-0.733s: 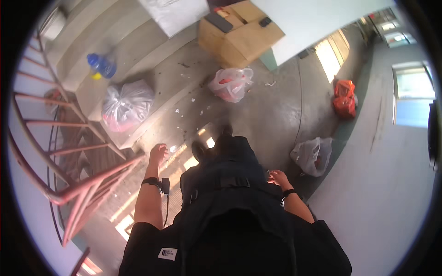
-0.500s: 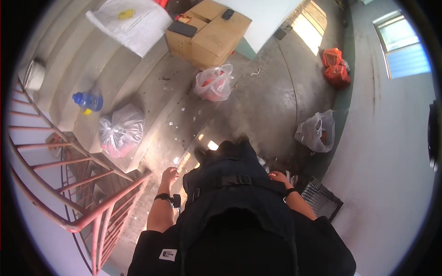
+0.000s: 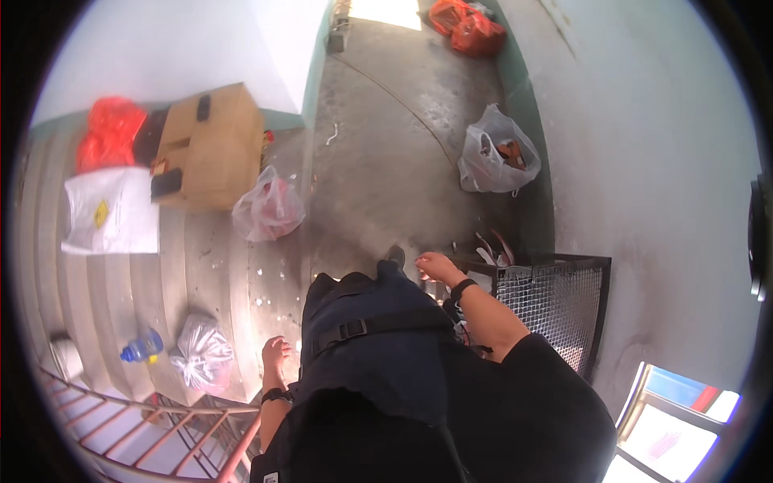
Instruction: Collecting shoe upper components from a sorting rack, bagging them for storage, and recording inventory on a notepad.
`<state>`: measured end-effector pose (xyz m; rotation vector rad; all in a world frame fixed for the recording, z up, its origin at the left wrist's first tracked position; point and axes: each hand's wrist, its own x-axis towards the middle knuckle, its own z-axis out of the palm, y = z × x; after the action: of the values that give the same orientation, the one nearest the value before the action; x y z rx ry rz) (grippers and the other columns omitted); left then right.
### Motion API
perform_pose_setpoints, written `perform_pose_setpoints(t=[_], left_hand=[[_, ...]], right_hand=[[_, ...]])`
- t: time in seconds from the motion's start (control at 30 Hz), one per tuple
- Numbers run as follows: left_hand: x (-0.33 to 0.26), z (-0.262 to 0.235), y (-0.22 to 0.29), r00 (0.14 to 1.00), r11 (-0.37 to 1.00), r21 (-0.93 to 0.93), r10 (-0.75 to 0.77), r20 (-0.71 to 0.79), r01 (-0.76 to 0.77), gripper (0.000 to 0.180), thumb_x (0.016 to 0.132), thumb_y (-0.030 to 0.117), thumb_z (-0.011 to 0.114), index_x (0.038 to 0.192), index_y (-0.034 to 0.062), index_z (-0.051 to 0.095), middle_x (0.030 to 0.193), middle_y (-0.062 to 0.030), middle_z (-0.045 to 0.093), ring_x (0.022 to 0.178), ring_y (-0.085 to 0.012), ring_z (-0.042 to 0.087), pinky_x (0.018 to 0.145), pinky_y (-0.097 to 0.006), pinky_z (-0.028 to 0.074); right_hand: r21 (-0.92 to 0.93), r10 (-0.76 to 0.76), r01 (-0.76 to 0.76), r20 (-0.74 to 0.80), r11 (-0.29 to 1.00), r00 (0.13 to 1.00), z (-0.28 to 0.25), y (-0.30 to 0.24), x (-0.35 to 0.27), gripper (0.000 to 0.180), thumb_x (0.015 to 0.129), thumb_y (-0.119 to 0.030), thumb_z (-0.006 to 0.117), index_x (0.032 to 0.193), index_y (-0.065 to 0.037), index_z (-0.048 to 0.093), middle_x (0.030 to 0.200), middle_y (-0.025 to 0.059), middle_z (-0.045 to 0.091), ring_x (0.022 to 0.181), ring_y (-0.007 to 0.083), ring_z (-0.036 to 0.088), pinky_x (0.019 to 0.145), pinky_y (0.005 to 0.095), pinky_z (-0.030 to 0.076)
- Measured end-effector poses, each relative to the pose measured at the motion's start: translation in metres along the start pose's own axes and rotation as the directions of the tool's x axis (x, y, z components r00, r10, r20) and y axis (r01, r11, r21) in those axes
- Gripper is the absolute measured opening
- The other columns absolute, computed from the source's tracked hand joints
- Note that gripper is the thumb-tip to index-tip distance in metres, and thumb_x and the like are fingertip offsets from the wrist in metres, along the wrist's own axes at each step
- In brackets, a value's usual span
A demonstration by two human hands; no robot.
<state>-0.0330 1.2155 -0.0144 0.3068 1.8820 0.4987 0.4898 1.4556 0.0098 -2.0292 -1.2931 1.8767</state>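
My left hand (image 3: 276, 352) hangs beside my body with its fingers loosely bent and apart, and nothing in it. My right hand (image 3: 439, 267) is held out past my hip, fingers half curled and empty, close to a black-framed wire mesh crate (image 3: 555, 302). A dark strapped bag or garment (image 3: 370, 314) covers my front. Nearest to my left hand, on the steps, sits a tied clear plastic bag (image 3: 203, 354). A blue plastic bottle (image 3: 142, 346) lies beside that bag.
A cardboard box (image 3: 217, 153) with small dark items on top stands on the stairs (image 3: 105, 290), near a white sack (image 3: 113, 211) and a red bag (image 3: 111, 133). Plastic bags (image 3: 499, 157) and red bags (image 3: 475, 34) line the right wall. A red railing (image 3: 173, 409) runs lower left.
My view has turned right, so the box, bags and stairs now appear farther left. The mesh crate shows more fully. My right arm reaches farther forward; both hands remain empty.
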Motion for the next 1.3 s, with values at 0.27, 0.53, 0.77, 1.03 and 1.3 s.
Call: perform_pose_setpoints(t=[0.27, 0.53, 0.77, 1.03, 1.3], left_hand=[[-0.008, 0.079, 0.161, 0.989, 0.973, 0.193, 0.112, 0.097, -0.129, 0.031, 0.096, 0.022, 0.052, 0.12, 0.0057, 0.064, 0.1, -0.0103, 0.07, 0.083, -0.0189, 0.07, 0.069, -0.03, 0.052], [0.044, 0.104, 0.253, 0.974, 0.937, 0.293, 0.143, 0.178, -0.192, 0.031, 0.093, 0.019, 0.052, 0.119, 0.0065, 0.065, 0.098, -0.009, 0.07, 0.081, -0.0169, 0.069, 0.068, -0.029, 0.051], [0.15, 0.12, 0.32, 0.959, 0.898, 0.423, -0.001, 0.285, -0.125, 0.029, 0.095, 0.024, 0.053, 0.113, 0.0064, 0.066, 0.093, -0.0091, 0.07, 0.076, -0.0174, 0.069, 0.063, -0.03, 0.05], [0.248, 0.129, 0.45, 0.87, 0.748, 0.476, 0.276, 0.409, -0.462, 0.032, 0.089, 0.023, 0.056, 0.102, -0.0015, 0.071, 0.086, -0.0146, 0.072, 0.077, -0.0222, 0.071, 0.069, -0.037, 0.055], [0.271, 0.183, 0.559, 0.781, 0.687, 0.372, 0.55, 0.296, -0.624, 0.031, 0.089, 0.022, 0.06, 0.111, 0.0027, 0.069, 0.094, -0.0124, 0.072, 0.078, -0.0199, 0.07, 0.074, -0.035, 0.055]], right_hand=[[-0.073, -0.095, 0.093, -0.022, 0.993, 0.995, -0.061, -0.038, 0.027, 0.038, 0.085, -0.032, 0.057, 0.107, -0.006, 0.071, 0.093, 0.0118, 0.073, 0.08, 0.0223, 0.072, 0.081, 0.037, 0.054], [0.321, 0.117, -0.091, -0.064, 0.943, 0.991, -0.109, -0.028, 0.041, 0.037, 0.091, -0.029, 0.06, 0.118, -0.007, 0.068, 0.098, 0.006, 0.07, 0.078, 0.0145, 0.069, 0.063, 0.028, 0.052], [0.332, 0.267, -0.175, -0.256, 0.927, 0.929, -0.122, -0.013, 0.021, 0.034, 0.089, -0.029, 0.061, 0.113, -0.006, 0.069, 0.086, 0.0039, 0.068, 0.071, 0.0131, 0.067, 0.056, 0.0274, 0.051], [0.663, 0.423, -0.162, -0.253, 0.731, 0.87, -0.12, -0.069, -0.004, 0.011, 0.089, -0.018, 0.059, 0.086, -0.008, 0.064, 0.065, 0.0011, 0.054, 0.051, 0.0119, 0.052, 0.043, 0.0271, 0.039], [0.292, 0.032, 0.017, -0.164, 0.956, 0.986, -0.066, 0.006, 0.058, 0.016, 0.096, -0.024, 0.058, 0.095, -0.01, 0.066, 0.075, 0.0041, 0.062, 0.058, 0.0135, 0.062, 0.047, 0.0285, 0.047]])
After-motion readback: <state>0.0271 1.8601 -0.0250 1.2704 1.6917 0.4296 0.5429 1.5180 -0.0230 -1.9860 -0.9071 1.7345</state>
